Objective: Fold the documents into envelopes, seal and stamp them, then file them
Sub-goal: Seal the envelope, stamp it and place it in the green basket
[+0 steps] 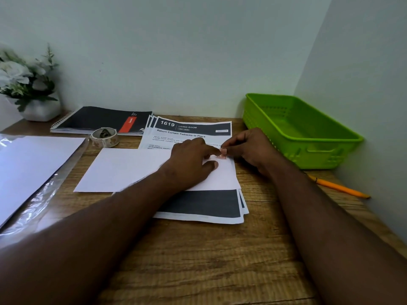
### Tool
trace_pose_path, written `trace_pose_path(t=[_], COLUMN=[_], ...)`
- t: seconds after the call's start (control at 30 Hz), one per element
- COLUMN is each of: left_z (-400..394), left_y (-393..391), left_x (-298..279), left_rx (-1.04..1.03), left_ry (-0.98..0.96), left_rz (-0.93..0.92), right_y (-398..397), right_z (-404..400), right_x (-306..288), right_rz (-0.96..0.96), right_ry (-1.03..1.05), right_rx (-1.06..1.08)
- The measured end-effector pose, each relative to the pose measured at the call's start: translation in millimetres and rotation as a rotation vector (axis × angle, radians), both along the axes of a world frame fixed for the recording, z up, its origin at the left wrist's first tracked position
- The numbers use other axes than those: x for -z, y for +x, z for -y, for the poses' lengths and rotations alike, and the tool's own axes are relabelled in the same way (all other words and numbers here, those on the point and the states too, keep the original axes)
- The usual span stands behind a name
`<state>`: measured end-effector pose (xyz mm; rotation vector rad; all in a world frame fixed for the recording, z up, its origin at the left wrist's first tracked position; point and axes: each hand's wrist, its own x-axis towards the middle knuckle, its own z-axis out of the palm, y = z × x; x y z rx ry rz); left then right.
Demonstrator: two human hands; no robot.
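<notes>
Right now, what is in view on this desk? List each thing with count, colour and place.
envelope: one, white, desk centre, on the documents
stamp: one, reddish, envelope's far right corner
documents: one stack, white with dark bands, under the envelope
stamp roll: one, pale, left of the documents
notebook: one, black with red label, by the wall
plastic sleeve of white sheets: one, left edge
tray: one, green, right corner
pencil: one, orange, right edge
flower pot: one, white, far left
left hand: on the envelope
right hand: pinches the stamp
</notes>
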<state>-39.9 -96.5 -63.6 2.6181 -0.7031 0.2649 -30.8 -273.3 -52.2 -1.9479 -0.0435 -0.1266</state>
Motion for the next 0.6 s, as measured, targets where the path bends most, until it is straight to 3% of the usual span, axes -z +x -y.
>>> trace_pose_path(t=[0.4, 0.6], left_z=[2.6, 1.9], left_y=[-1.9, -1.5], left_x=[-2.3, -1.5], left_rx=[0.017, 0.067], left_ry=[0.116, 0.057], left_rz=[0.009, -0.012], right_y=[6.9, 10.2], right_z=[-1.4, -6.6], right_x=[4.9, 9.1], right_rz=[0.015, 0.041], right_ry=[-0.156, -0.194], right_rx=[0.029, 0.084])
